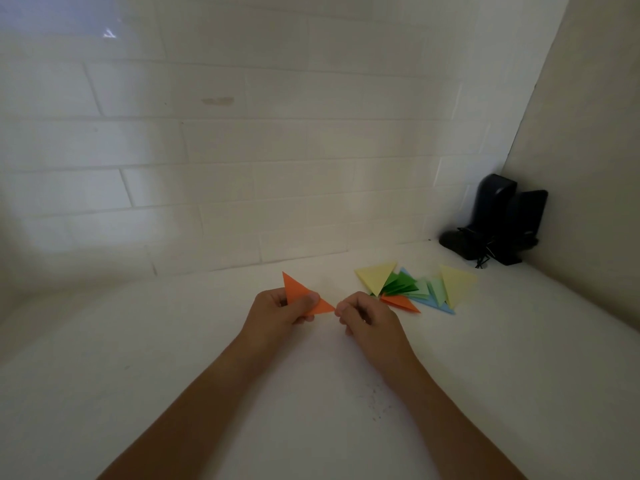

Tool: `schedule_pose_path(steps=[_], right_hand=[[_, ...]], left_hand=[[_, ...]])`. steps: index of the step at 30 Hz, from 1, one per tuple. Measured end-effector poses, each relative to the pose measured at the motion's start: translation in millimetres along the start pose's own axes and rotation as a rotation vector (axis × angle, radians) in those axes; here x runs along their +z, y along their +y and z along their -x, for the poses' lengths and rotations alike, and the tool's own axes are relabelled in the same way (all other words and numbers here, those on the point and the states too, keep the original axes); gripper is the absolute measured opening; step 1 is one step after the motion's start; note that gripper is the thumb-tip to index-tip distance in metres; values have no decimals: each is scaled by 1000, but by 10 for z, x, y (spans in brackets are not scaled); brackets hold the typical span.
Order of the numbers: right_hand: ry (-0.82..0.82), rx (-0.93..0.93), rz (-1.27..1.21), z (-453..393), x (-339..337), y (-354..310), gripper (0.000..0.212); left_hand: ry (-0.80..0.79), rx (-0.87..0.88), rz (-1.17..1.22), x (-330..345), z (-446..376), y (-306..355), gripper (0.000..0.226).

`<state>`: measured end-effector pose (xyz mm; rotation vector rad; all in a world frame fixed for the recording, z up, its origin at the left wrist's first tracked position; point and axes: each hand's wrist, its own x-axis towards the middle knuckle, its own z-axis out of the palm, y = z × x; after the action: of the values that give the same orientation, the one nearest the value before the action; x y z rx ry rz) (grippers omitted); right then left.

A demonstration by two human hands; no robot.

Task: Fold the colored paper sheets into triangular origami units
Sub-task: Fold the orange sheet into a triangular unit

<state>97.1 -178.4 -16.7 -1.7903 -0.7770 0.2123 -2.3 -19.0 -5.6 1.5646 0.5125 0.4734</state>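
Note:
My left hand (284,308) grips an orange folded paper triangle (298,289), thumb on top; one point sticks up and another points right. Just right of that tip my right hand (363,315) is curled with fingers closed, its fingertips at or nearly touching the tip; whether they pinch it I cannot tell. Behind my right hand lies a pile of folded triangles: a yellow one (375,277), dark green ones (401,284), pale green ones (429,289), a second yellow one (457,284), a blue one (440,306) and an orange one (401,302).
The work surface is a white table (311,393) set against a white brick wall (242,168). Two black upright objects with cords (495,223) stand in the far right corner beside a beige side wall (588,168).

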Motion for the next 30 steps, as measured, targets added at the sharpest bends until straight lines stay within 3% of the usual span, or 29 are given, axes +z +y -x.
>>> schedule_pose_path(steps=[13,21,26,30], right_hand=[[-35,-91,58,19,-4,-1,25],[-69,-137,32,36,16,-28,17],[-57,-113,7,30,-2,-20,20],[8,-92,7,25,2,-3,20]], left_hand=[[-51,51,10,52,70,42,15],[-146,48,28,67,94,35,14],[-63,54,103,40,46,28,19],[-68,80,52,29,22,17,10]])
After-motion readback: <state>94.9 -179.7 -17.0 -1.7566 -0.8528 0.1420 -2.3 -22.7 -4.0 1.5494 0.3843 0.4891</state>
